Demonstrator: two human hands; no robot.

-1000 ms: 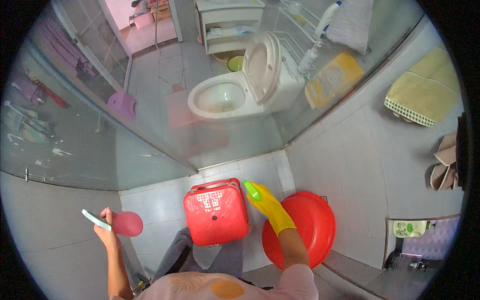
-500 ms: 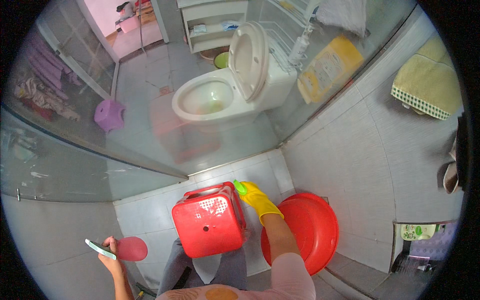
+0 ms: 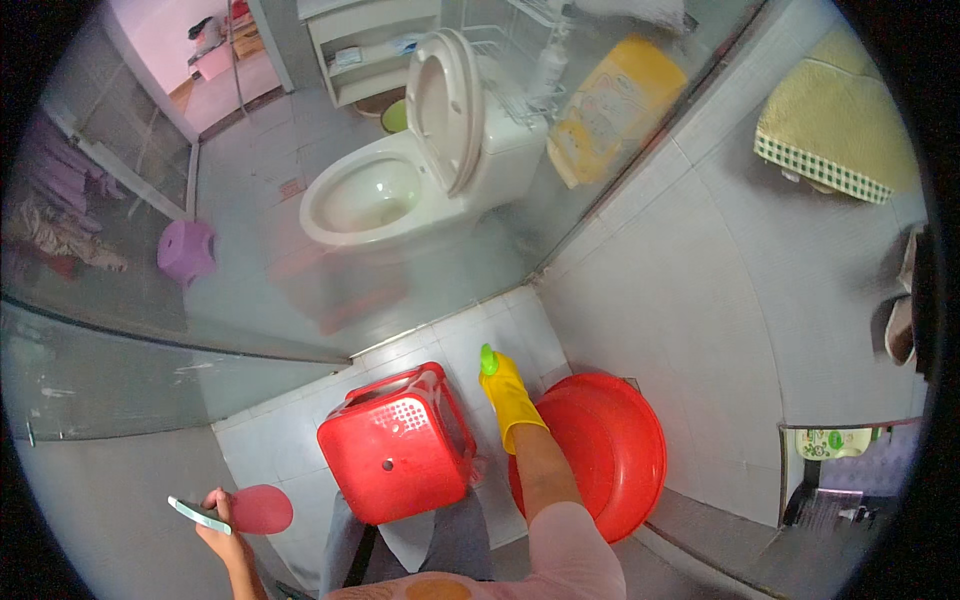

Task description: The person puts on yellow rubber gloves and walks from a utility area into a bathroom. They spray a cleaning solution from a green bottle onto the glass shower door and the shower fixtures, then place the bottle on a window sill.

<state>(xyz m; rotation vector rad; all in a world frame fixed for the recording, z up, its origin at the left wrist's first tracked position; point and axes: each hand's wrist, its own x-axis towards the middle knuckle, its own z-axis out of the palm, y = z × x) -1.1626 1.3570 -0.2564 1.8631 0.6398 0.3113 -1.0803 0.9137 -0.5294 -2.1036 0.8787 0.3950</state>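
Observation:
My left hand (image 3: pixel 216 512) is closed on what looks like a spray bottle, with a slim white-and-mint head and a translucent pink body (image 3: pixel 263 509). It is left of a red plastic stool (image 3: pixel 385 465), which stands at my knees with its square, perforated top facing me. In a yellow rubber glove, my right hand (image 3: pixel 509 391) is closed on a small lime-green object (image 3: pixel 488 358) whose kind I cannot make out. The glove is apart from the stool, to its right. Beneath my right forearm lies a wide red basin (image 3: pixel 610 465).
A glass partition (image 3: pixel 270 310) stands in front of me. Beyond it are a white toilet (image 3: pixel 370 195) with its lid raised, a purple stool (image 3: pixel 187 250) and a white shelf unit (image 3: pixel 370 45). A yellow towel (image 3: pixel 840 115) hangs right, above a wall niche (image 3: pixel 782 480).
My right hand with the green object has moved off the stool's upper right corner, slightly away to the right. My left hand still grips the bottle. The whole view has shifted.

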